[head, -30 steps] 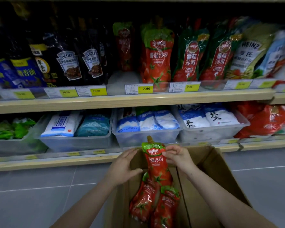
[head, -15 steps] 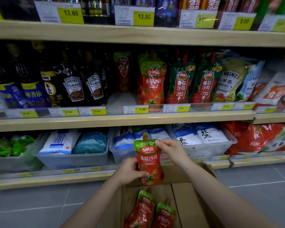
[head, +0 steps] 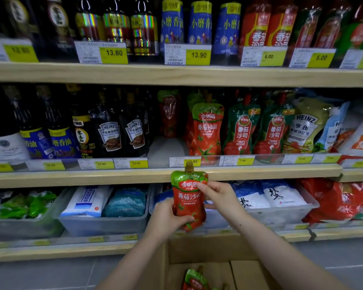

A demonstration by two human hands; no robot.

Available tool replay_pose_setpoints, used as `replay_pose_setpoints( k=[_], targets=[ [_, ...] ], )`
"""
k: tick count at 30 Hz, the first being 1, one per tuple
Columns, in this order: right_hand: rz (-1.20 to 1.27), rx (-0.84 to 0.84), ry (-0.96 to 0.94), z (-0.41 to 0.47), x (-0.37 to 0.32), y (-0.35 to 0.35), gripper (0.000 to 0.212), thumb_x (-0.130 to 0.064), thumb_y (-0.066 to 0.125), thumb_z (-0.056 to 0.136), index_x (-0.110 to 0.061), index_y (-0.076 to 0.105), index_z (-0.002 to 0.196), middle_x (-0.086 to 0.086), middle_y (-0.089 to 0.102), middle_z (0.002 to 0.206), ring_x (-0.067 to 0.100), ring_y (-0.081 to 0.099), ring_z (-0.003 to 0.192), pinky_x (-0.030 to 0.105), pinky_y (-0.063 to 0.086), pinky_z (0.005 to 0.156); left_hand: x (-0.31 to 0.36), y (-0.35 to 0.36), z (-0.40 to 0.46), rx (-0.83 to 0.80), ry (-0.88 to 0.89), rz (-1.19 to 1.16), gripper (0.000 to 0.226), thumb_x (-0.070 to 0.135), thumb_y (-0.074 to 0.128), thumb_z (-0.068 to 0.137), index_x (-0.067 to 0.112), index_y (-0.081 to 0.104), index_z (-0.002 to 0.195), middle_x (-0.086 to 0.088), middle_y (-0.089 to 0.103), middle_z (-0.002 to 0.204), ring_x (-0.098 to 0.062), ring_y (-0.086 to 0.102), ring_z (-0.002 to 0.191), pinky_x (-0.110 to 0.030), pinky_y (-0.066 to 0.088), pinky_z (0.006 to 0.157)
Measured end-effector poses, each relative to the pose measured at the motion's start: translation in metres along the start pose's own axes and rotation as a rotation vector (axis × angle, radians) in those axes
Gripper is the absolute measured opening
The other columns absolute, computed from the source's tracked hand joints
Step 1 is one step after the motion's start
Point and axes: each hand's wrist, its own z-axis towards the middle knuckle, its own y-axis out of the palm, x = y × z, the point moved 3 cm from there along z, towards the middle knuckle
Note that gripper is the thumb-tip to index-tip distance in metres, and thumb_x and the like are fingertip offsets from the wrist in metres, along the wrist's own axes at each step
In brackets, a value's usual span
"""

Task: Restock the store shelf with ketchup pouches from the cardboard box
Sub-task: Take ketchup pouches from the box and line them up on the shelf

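ketchup pouch (head: pixel 188 203) standing upright, spout up, below shelf edge (head: pixel 134 176) | open gap (head: pixel 166 149) left of shelved pouches (head: pixel 206 130) | left hand (head: pixel 168 219) gripping its base, right hand (head: pixel 219 194) pinching its top

Both hands are raised forward, left hand (head: pixel 168 216) gripping low, right hand (head: pixel 218 195) pinching higher.

— What's held up?
— A red, green-topped plastic ketchup pouch (head: pixel 188 197), upright; left hand (head: pixel 168 219) grips its base, right hand (head: pixel 217 193) pinches its top.
— Below?
— A brown cardboard box (head: pixel 208 251) holding another pouch (head: pixel 194 280).
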Motion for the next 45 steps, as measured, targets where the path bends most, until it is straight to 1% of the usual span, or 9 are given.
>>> replay_pose_setpoints(
  k=[14,15,16,19,22,27,33,42,45],
  targets=[
    [0.035,-0.018,-0.308,0.08,-0.129,0.027,0.03,-0.029,0.057,0.089,-0.001,0.067,0.088,-0.013,0.064,0.069,-0.004,0.066,0.077,0.026,0.056,0.075,0.084,-0.121,0.106,0.303,0.26,0.149,0.044,0.027,0.085,0.06,0.022,0.067,0.1,0.009,0.069,0.086,0.005,0.062,0.073,-0.011,0.046,0.066],
    [0.045,0.001,-0.306,0.084,-0.128,0.028,0.033,-0.03,0.056,0.089,0.002,0.064,0.095,0.003,0.073,0.081,-0.004,0.066,0.082,0.026,0.055,0.075,0.081,-0.12,0.108,0.305,0.256,0.129,0.042,0.027,0.085,0.061,0.024,0.066,0.098,0.011,0.068,0.084,0.011,0.06,0.07,-0.006,0.045,0.065],
    [0.058,0.016,-0.306,0.088,-0.128,0.029,0.032,-0.03,0.055,0.09,0.0,0.064,0.096,0.004,0.064,0.095,-0.006,0.064,0.082,0.024,0.057,0.072,0.078,-0.119,0.111,0.305,0.254,0.103,0.039,0.027,0.084,0.062,0.028,0.065,0.096,0.014,0.067,0.083,0.013,0.06,0.069,-0.003,0.045,0.064],
    [0.055,0.013,-0.301,0.096,-0.13,0.03,0.019,-0.032,0.055,0.09,-0.02,0.068,0.084,-0.022,0.07,0.066,-0.01,0.064,0.069,0.014,0.055,0.058,0.073,-0.118,0.117,0.275,0.214,0.031,0.036,0.029,0.083,0.064,0.036,0.061,0.092,0.02,0.067,0.083,0.005,0.065,0.073,-0.018,0.055,0.066],
    [0.049,0.016,-0.294,0.101,-0.131,0.032,0.022,-0.032,0.055,0.09,-0.032,0.066,0.071,-0.027,0.069,0.067,-0.012,0.064,0.071,0.012,0.054,0.058,0.073,-0.119,0.122,0.277,0.221,0.037,0.038,0.028,0.082,0.065,0.034,0.061,0.097,0.026,0.062,0.08,0.014,0.061,0.072,-0.006,0.048,0.063],
    [0.039,0.019,-0.265,0.105,-0.114,0.037,0.02,-0.031,0.055,0.09,-0.023,0.07,0.079,-0.01,0.072,0.076,-0.003,0.066,0.079,0.024,0.057,0.075,0.058,-0.111,0.127,0.304,0.217,0.027,0.044,0.019,0.083,0.066,0.017,0.064,0.106,0.017,0.064,0.082,0.018,0.058,0.07,0.0,0.042,0.059],
    [-0.021,0.141,-0.204,0.111,-0.113,0.038,0.054,-0.039,0.055,0.088,0.012,0.05,0.105,0.034,0.057,0.109,0.046,0.057,0.101,0.06,0.049,0.084,0.044,-0.104,0.136,0.164,0.121,0.176,0.049,0.042,0.08,0.064,0.025,0.062,0.107,0.007,0.071,0.098,-0.008,0.064,0.088,-0.03,0.052,0.08],
    [-0.066,0.197,-0.225,0.11,-0.127,0.042,0.068,-0.052,0.062,0.077,-0.003,0.052,0.124,0.004,0.064,0.111,0.024,0.059,0.106,0.047,0.05,0.092,0.042,-0.104,0.134,0.143,0.151,0.204,0.04,0.056,0.064,0.075,0.03,0.06,0.105,0.011,0.07,0.094,-0.003,0.063,0.083,-0.02,0.049,0.073],
    [-0.048,0.25,-0.195,0.116,-0.129,0.042,0.051,-0.053,0.064,0.074,-0.006,0.065,0.093,0.002,0.069,0.086,0.024,0.064,0.09,0.051,0.052,0.087,0.043,-0.103,0.131,0.17,0.166,0.197,0.037,0.058,0.059,0.079,0.03,0.06,0.104,0.013,0.068,0.091,-0.002,0.062,0.081,-0.016,0.045,0.068]
  ],
)
